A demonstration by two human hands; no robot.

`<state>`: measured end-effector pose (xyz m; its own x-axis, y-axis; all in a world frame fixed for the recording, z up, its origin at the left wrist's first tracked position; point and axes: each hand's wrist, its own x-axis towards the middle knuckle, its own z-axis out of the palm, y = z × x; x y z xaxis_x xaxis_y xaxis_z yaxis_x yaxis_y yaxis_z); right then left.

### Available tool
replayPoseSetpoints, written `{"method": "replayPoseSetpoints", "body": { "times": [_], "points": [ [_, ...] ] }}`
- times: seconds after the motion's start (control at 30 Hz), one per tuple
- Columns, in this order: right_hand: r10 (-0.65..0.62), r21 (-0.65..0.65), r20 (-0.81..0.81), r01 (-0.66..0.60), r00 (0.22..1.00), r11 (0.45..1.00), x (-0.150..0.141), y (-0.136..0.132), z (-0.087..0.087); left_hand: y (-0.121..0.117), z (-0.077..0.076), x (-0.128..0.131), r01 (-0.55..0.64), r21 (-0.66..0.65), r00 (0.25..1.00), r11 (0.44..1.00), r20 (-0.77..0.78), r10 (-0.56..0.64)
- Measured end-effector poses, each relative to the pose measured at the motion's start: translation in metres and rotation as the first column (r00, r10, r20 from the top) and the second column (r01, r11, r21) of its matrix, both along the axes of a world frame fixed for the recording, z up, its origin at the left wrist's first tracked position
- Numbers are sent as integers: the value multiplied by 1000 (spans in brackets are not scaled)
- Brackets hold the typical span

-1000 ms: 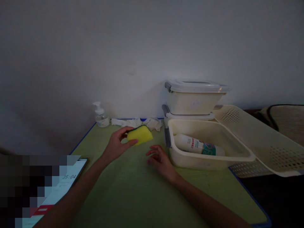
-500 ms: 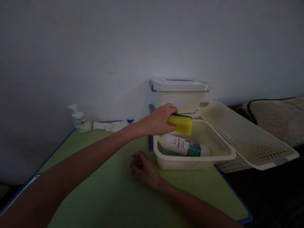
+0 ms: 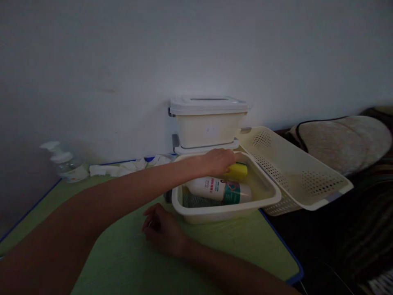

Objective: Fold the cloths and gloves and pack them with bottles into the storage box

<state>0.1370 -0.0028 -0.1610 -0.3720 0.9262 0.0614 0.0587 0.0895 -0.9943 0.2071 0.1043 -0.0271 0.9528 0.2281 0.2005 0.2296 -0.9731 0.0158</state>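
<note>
My left hand reaches over the cream basin with its fingers closed round one end of a yellow sponge. The sponge is inside the basin, at its far side. In front of it a white bottle with red print and a green label lies on its side. Under the bottle is a green textured cloth-like thing, partly hidden. My right hand rests on the green tabletop, left of the basin's near corner. Its fingers are loosely curled, thumb apart, with nothing seen in them.
Behind the basin stands a lidded cream box on another pale lid, against the wall. A perforated basket leans at the right, over the table's edge. A pump bottle and crumpled white material are at the back left. Beyond lies a cushion.
My left hand has lowered the sponge from above the basin's rim down into it, behind the bottle. My right hand keeps its pose on the table. The view has shifted right.
</note>
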Motion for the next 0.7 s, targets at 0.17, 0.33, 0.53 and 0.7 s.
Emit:
{"method": "replayPoseSetpoints", "body": {
  "times": [0.17, 0.33, 0.53, 0.7],
  "points": [
    [15, 44, 7, -16, 1000, 999, 0, 1, -3, 1, -14, 8, 59, -78, 997, 995, -51, -63],
    [19, 78, 31, -22, 999, 997, 1, 0, -2, 9, -34, 9, 74, -117, 997, 990, -13, -76],
    [22, 83, 61, -27, 998, 996, 1, 0, -1, 11, -36, 3, 49, -105, 998, 993, -33, -53],
    [21, 102, 81, -30, 996, 994, 0, 1, -1, 10, -41, 4, 57, -148, 997, 987, -41, -63]
  ]
}}
